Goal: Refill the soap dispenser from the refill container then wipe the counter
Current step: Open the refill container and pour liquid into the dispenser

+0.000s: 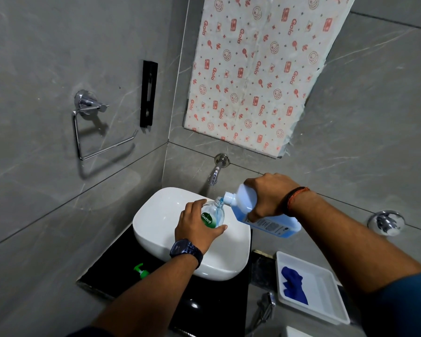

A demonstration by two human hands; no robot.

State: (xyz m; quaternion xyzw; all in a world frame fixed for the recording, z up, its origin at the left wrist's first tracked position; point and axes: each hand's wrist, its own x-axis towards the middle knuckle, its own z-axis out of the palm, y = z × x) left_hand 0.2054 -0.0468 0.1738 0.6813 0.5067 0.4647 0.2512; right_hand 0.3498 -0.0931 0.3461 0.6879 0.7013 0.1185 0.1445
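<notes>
My left hand (197, 227) grips a clear soap dispenser bottle (214, 215) with a green Dettol label, held over the white basin (156, 220). Its pump is off. My right hand (269, 194) holds the blue refill container (269, 222) tilted, its white neck right at the dispenser's mouth, and blue liquid runs into the bottle. The green pump head (141, 270) lies on the black counter (114, 276) to the left of the basin. A blue cloth (294, 285) lies in a white tray (326, 302) at the lower right.
A chrome tap (215, 172) juts from the back wall above the basin. A chrome towel ring (93, 127) hangs on the left wall, a chrome knob (385, 222) on the right wall. A hose fitting (265, 310) sits below the tray.
</notes>
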